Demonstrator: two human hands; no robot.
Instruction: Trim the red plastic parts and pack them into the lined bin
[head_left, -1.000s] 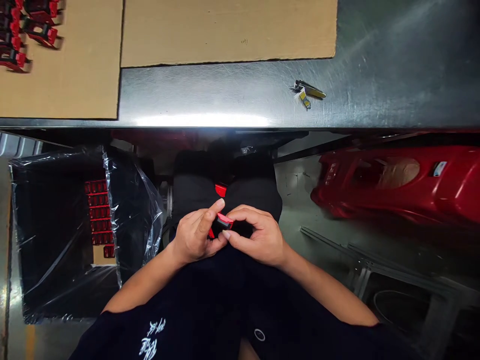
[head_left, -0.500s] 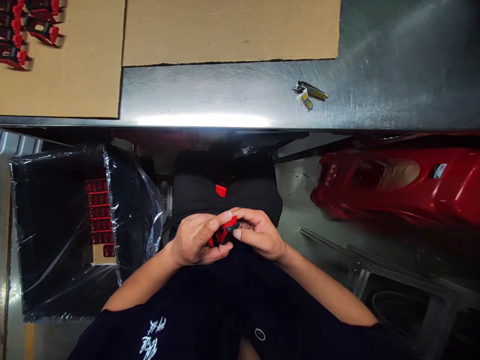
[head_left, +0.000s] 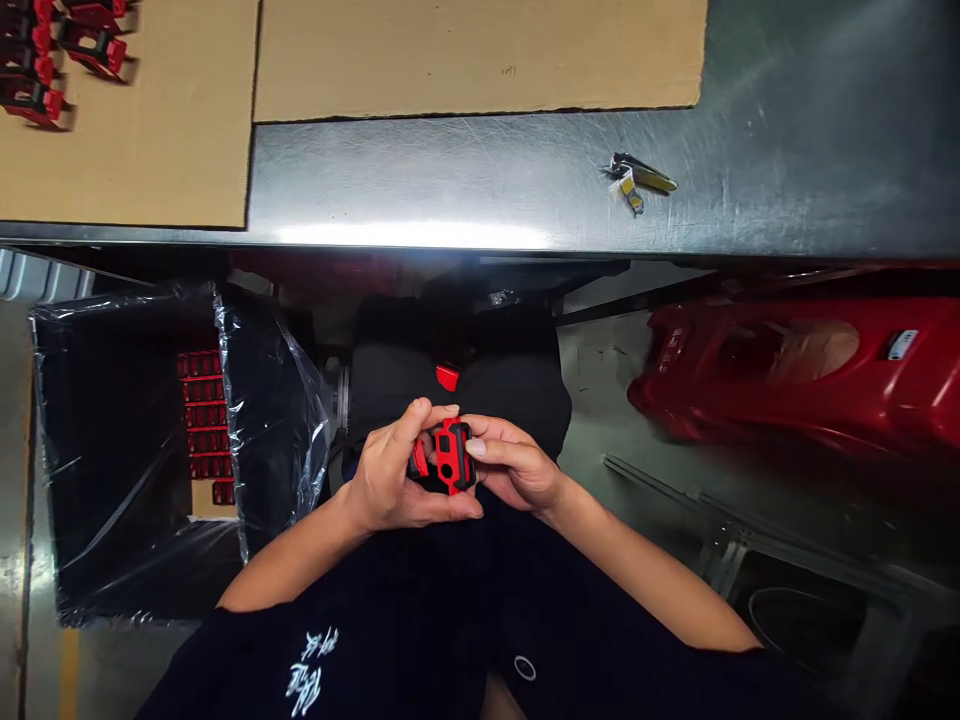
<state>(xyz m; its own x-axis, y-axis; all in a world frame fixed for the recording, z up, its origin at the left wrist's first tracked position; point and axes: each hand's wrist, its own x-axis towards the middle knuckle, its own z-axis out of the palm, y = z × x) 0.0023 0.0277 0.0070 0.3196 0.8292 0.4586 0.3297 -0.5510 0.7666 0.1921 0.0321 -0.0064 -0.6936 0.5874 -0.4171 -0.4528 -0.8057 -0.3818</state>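
Both hands hold a small red-and-black plastic part above my lap, its red face with dark square and round openings turned up. My left hand cups it from the left, and a red tab shows by that thumb. My right hand pinches its right side with the fingertips. A small red plastic piece lies on the dark cloth of my lap, just beyond both hands and apart from them.
Above my hands runs a scratched steel table edge bearing cardboard sheets, red parts and a small metal clipper. Left stands a plastic-lined black bin with red parts; right lies a red fairing.
The held part has turned, and its broad red face now points up. My hands have spread slightly around it. The red piece on my lap stays in place.
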